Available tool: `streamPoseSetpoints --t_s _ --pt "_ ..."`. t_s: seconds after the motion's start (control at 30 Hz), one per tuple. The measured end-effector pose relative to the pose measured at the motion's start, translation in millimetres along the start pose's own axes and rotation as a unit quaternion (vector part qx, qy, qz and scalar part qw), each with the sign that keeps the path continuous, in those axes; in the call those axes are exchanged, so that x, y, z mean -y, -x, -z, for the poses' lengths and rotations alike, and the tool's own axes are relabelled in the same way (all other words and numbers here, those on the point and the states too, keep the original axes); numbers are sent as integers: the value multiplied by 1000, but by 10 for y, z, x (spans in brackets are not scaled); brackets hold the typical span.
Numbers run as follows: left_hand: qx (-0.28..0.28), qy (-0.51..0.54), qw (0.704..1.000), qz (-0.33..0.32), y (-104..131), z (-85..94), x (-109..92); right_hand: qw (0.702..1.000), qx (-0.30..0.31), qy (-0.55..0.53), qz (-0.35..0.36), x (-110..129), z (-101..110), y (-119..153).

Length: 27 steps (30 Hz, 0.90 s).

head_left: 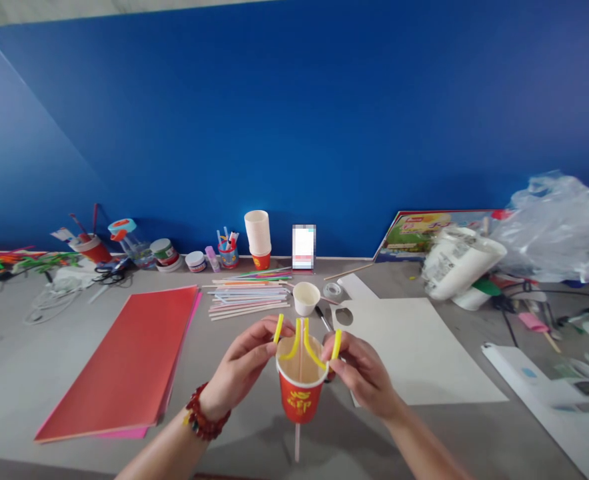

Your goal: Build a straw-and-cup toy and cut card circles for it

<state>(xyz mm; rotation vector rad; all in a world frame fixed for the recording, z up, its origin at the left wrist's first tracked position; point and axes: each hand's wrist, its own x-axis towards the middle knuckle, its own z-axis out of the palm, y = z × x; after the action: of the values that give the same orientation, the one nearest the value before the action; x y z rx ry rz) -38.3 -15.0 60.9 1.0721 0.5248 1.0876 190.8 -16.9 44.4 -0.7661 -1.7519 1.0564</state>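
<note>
A red paper cup (pixel 300 402) with a white rim and yellow print hangs upright between my hands above the table. Two yellow pipe cleaners (pixel 336 345) are bent over its rim, one on each side, their inner ends curving up inside the cup. With closed fingertips, my left hand (pixel 252 357) grips the left one at the rim. My right hand (pixel 362 370) pinches the other in the same way. A pale, thin straw (pixel 297 443) passes down through the cup and sticks out below its base. Some fingertips are hidden behind the rim.
Behind the cup are a small white cup (pixel 306 299), a tape roll (pixel 332 289) and several straws (pixel 249 296). Red paper sheets (pixel 124 360) lie left, white card (pixel 414 353) right. A phone (pixel 304 248) and stacked cups (pixel 258 233) stand by the blue wall (pixel 294 120).
</note>
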Motion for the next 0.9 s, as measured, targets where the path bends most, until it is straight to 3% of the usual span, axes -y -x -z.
streamPoseSetpoints --t_s 0.37,0.57,0.7,0.77,0.83,0.9 --pt "5 82 996 24 31 -66 159 998 -27 -48 -24 -37 -80 3" --pt "34 35 999 -14 78 -23 377 997 -25 -62 -40 -41 -103 -5" --pt "11 37 999 -19 94 33 478 995 -18 -94 -7 -79 -55 16" --pt "1 49 999 -18 95 41 495 990 -44 -133 0 -91 -20 -4" --pt "2 53 998 -18 94 37 499 985 -77 -152 -31 -83 14 -67" --pt "12 44 999 -16 91 25 500 986 -67 -134 -74 -53 40 -169"
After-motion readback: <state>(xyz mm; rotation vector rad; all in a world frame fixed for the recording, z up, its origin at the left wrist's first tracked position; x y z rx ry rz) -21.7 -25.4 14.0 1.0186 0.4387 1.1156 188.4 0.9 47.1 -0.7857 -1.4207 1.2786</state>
